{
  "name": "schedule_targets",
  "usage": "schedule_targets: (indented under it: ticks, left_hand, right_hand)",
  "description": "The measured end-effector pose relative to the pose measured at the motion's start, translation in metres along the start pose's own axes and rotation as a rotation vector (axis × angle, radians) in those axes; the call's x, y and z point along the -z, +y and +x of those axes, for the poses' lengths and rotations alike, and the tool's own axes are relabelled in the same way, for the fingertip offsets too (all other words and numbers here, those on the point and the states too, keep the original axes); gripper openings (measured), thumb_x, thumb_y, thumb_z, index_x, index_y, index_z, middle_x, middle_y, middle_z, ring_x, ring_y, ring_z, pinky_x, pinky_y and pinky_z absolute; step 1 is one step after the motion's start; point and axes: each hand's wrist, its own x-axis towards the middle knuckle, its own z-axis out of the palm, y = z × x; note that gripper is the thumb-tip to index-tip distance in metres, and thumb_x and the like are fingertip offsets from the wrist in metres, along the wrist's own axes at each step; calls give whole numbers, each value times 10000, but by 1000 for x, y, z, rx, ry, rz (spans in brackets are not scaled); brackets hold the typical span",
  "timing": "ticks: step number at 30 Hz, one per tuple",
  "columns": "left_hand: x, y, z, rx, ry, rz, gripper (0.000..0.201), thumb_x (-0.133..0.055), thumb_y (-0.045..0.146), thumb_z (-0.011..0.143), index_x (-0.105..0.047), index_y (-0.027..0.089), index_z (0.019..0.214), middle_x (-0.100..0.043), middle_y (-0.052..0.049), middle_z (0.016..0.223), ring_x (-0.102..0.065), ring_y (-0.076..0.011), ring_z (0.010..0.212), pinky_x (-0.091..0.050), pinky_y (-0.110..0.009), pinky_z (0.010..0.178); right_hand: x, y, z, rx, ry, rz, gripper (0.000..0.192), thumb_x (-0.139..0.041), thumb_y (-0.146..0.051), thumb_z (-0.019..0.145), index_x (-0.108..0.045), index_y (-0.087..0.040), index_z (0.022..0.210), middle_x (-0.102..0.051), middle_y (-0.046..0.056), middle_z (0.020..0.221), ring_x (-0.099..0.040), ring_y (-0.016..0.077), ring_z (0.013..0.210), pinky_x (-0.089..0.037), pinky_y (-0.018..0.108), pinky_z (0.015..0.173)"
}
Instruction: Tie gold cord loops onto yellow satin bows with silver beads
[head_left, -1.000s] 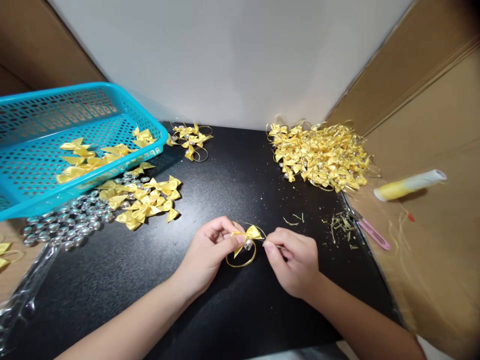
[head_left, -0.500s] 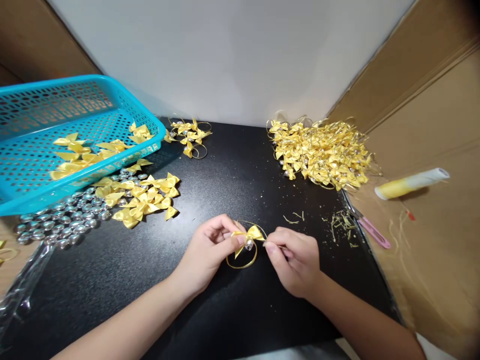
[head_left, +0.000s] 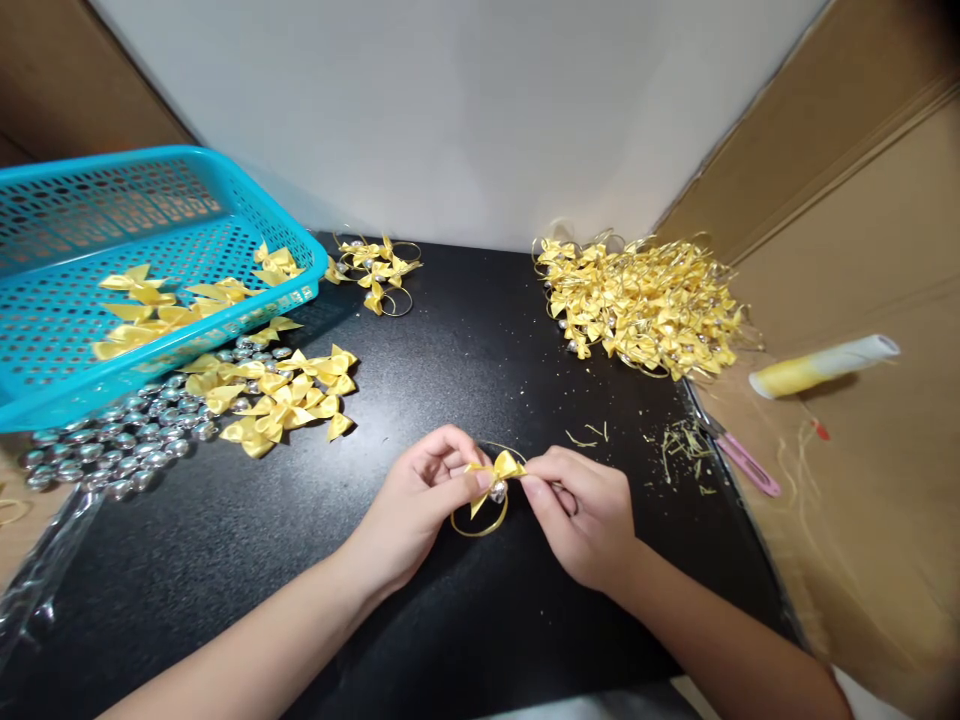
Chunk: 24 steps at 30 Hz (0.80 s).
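Black and speckled, the worktop (head_left: 420,620) lies between a white wall at the far edge and brown cardboard on both sides. My left hand (head_left: 416,505) pinches one small yellow bow (head_left: 496,469) between thumb and forefinger, and my right hand (head_left: 581,515) pinches it from the other side, so both hands are closed on it. The bow is held just above the worktop, near the middle of the near half. Its long axis goes left to right, a little tilted, with the right wing higher. Under its knot sits one silver bead (head_left: 496,490), and one thin gold wire loop (head_left: 476,525) hangs below, toward me.

Going outward, left of my hands lies a loose group of plain yellow bows (head_left: 281,395), more than ten; I cannot count them exactly. Beside them, toward the left edge, there is a heap of silver beads (head_left: 112,445), too many to count. One blue basket (head_left: 67,215) stands tilted over the far left corner, and several bows lie inside. At the far edge, near the basket, is a small cluster of finished bows with loops (head_left: 375,270), maybe five. At the far right corner is one big pile of finished bows (head_left: 645,310). Small clippings (head_left: 679,445) lie near the right edge. On the cardboard at the right I see one pink tool (head_left: 746,465) and one white and yellow roll (head_left: 821,365).
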Motion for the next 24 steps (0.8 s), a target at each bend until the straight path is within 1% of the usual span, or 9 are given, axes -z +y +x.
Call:
schedule_targets:
  ticks: [6,10,14,17,21,24]
  left_hand:
    - [2,1,0,-19,11,5,215,-811,205,703,-598,178,690,-628,67,600,-525,-48,558,-388,-145,550]
    - [4,1,0,-28,7,36,194,-809,207,702,-618,179,707,-639,63,628,-536,-52,580,-397,-147,561]
    - [5,-1,0,-17,3,64,186,-806,205,699,-623,175,710,-643,55,638,-533,-56,579,-400,-153,563]
    - [5,-1,1,-8,10,94,180,-799,187,697,-620,169,699,-638,50,636,-535,-60,583,-398,-156,566]
    - [6,-1,2,0,19,111,166,-782,179,707,-617,170,695,-632,52,634,-524,-57,582,-394,-154,569]
    - [7,-1,2,10,21,107,167,-781,183,705,-615,174,693,-628,59,629,-517,-53,579,-389,-150,567]
  right_hand:
    - [3,3,2,18,-35,-34,167,-524,-59,853,-608,-176,769,-449,-49,567,-373,67,472,-346,201,465]
    - [3,3,3,33,-47,-36,158,-530,-63,857,-612,-176,782,-490,-44,579,-370,64,463,-350,198,455]
    - [5,2,4,58,-55,-58,158,-526,-76,869,-619,-175,789,-512,-38,576,-399,68,466,-362,193,456]
    - [7,4,4,66,-107,-101,162,-520,-98,885,-627,-174,789,-535,-25,591,-451,75,491,-388,192,479]
    - [13,8,4,79,-200,-135,164,-514,-116,898,-635,-164,799,-590,5,642,-535,94,561,-435,201,555]
    - [16,9,4,70,-227,-142,170,-511,-117,900,-636,-165,794,-592,6,644,-539,97,564,-431,207,564]
